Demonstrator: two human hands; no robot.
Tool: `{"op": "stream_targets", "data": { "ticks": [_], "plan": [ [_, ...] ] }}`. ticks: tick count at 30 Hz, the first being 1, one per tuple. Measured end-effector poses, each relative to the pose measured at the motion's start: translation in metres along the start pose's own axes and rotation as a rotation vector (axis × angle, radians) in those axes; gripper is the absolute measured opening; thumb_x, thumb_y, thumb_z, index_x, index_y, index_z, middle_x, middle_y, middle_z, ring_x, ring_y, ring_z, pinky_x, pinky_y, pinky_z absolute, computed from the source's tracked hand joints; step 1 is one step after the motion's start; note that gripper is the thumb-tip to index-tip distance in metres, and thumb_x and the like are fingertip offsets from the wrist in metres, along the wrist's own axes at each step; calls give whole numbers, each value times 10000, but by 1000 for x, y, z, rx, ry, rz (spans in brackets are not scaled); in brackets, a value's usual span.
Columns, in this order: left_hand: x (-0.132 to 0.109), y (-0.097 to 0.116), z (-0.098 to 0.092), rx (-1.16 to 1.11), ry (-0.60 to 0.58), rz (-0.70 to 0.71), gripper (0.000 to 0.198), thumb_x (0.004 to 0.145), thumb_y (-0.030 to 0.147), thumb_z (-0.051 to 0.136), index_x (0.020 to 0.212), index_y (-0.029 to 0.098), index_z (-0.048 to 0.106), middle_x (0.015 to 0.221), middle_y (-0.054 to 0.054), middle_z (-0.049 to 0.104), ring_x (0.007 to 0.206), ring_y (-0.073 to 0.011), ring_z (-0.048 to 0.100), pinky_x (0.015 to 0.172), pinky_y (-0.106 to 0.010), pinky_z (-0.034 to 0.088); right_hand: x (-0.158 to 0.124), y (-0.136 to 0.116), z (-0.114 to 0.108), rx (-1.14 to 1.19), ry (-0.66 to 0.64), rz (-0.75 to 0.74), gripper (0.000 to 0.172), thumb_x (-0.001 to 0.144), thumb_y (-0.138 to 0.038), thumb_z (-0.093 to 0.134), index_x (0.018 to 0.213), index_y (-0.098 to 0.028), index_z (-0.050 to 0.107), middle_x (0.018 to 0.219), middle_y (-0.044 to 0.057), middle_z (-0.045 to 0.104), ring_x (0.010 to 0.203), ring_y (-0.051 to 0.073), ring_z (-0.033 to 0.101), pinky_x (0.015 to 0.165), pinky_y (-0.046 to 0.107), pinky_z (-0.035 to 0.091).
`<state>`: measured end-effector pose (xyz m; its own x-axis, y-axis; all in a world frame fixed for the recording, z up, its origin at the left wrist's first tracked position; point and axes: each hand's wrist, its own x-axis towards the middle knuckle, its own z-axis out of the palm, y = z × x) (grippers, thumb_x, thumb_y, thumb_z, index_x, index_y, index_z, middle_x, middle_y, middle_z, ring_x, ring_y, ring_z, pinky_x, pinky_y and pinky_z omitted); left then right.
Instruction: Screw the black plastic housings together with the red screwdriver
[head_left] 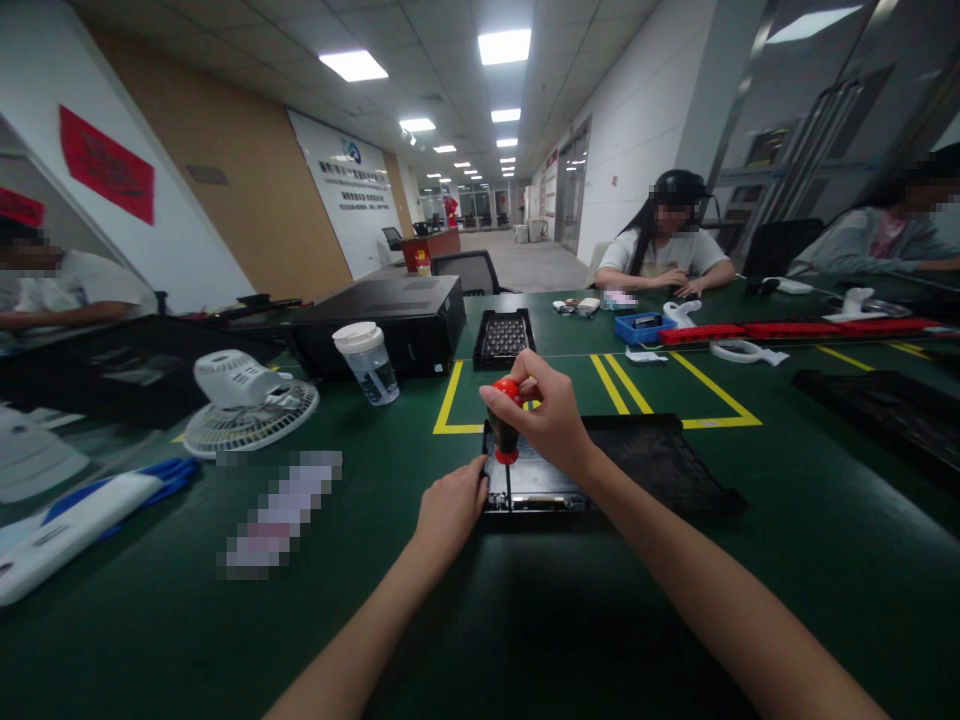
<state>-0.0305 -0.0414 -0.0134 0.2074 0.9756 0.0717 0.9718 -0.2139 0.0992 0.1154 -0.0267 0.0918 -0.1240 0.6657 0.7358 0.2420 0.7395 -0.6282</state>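
The screwdriver (505, 437) is red and black, and the flat case (645, 465) is black. The bench (390, 460) is dark green with yellow lines (610, 384). The fan (234, 378) is white, the small box (627, 329) is blue, and the long strip (802, 329) is bright red.

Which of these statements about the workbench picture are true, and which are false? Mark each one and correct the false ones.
1. The right hand grips a screwdriver. True.
2. The left hand is raised well clear of the black tray. False: its fingers are at the tray's left edge.
3. The screwdriver's tip points downward. True.
4. In the picture, the blue bin is left of the white-lidded cup. False: it is to the right.
5. The tabletop is green. True.
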Motion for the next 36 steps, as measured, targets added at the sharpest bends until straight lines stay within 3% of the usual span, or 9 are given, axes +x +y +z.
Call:
{"op": "stream_targets", "data": {
  "ticks": [18, 36],
  "plan": [
    [-1, -2, 0, 7, 20, 33, 338, 873, 323, 328, 1191, 261, 424, 1028, -44, 629, 850, -183, 614, 689, -268, 446, -6, -4, 11, -258, 253, -100, 340, 750, -362, 572, 600, -187, 322, 562, -55, 346, 498, 63, 354, 497, 207, 329],
    [-2, 3, -6, 3, -28, -17, 364, 876, 317, 332, 1230, 270, 403, 1074, -53, 610, 895, -182, 603, 737, -275, 446, -13, -8, 17, -350, 378, -82, 342, 741, -360, 582, 614, -199, 309, 573, -45, 342, 500, 79, 334, 497, 234, 308]
  ]
}}
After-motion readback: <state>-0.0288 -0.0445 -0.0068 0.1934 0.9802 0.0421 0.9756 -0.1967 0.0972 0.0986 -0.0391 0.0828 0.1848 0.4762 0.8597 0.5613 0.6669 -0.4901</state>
